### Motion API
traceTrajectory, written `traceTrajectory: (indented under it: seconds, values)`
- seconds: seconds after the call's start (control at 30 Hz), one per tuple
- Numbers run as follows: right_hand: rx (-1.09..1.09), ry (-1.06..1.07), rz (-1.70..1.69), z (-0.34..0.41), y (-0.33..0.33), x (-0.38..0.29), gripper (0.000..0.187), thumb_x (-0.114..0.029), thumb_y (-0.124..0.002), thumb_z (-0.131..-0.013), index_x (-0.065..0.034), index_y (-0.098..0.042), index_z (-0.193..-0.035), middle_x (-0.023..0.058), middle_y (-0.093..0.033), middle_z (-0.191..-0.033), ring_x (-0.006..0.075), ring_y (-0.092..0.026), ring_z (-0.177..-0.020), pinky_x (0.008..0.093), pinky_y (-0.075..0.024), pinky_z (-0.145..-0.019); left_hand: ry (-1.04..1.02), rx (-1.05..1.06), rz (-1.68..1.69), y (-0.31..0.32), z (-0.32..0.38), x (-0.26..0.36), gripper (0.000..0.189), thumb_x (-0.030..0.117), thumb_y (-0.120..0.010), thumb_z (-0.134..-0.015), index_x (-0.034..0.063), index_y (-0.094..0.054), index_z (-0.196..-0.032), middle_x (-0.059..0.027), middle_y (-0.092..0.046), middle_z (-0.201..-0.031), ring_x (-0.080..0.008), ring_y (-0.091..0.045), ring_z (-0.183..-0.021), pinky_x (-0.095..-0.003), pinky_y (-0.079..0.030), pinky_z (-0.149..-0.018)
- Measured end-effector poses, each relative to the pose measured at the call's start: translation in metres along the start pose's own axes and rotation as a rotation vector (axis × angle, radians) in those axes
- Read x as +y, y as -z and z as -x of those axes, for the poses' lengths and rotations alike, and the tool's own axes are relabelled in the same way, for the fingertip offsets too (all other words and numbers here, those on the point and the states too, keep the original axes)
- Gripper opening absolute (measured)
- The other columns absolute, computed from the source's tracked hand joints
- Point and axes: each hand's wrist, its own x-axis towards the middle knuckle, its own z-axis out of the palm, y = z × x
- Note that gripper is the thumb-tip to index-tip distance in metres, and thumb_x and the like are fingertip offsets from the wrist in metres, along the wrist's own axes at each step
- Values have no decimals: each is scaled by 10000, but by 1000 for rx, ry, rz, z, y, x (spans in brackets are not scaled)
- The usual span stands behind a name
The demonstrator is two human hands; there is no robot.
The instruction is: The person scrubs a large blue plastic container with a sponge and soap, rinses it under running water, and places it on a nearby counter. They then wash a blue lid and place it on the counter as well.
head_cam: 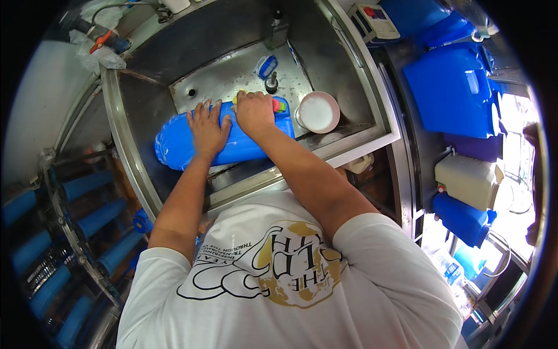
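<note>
A blue plastic jug with soapy streaks lies on its side in a stainless steel sink. My left hand rests on its upper side with the fingers spread. Near the jug's right end, my right hand is closed on a yellow scrubber, mostly hidden beneath the fingers. A pink and green piece shows just right of that hand; whether it belongs to the scrubber or the jug, I cannot tell. To the right stands a pink bowl of white suds.
A blue-bristled brush, a small dark-topped bottle and a dark bottle are at the sink's back. Blue jugs and a beige jug stand at right. A rack of blue-capped bottles is at left.
</note>
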Motion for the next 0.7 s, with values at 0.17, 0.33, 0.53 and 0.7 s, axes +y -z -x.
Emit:
traceTrajectory:
  seconds: [0.17, 0.33, 0.53, 0.7]
  values:
    - [-62, -21, -48, -10, -6, 11, 248, -197, -566, -895, -39, -631, -1075, 151, -721, -917, 298, -696, -887, 429, -537, -747, -28, -29, -25, -4, -11, -7, 512, 396, -560, -916, 152, -562, -1366, -123, -514, -1418, -340, -397, -1365, -573, -181, -1169]
    - [-300, 92, -100, 0, 12, 32, 254, -149, -561, -873, -33, -654, -1080, 165, -727, -865, 302, -709, -873, 421, -554, -753, -50, -41, -51, -4, -11, -8, 504, 398, -553, -913, 153, -566, -1353, -119, -516, -1411, -331, -395, -1365, -568, -184, -1171]
    - [-360, 464, -23, 24, 54, 101, 242, -132, -549, -895, -119, -692, -1089, 136, -724, -978, 301, -707, -889, 436, -555, -796, -54, -51, -63, 0, -13, -6, 508, 397, -555, -900, 149, -571, -1342, -117, -517, -1405, -321, -407, -1352, -582, -192, -1165]
    - [-556, 238, -52, 13, 58, 203, 243, -131, -623, -867, -112, -695, -1099, 164, -718, -1027, 333, -703, -948, 433, -540, -844, -135, -104, 72, 17, -30, 4, 496, 324, -616, -857, 136, -592, -1315, -119, -555, -1365, -350, -463, -1296, -512, -286, -1142]
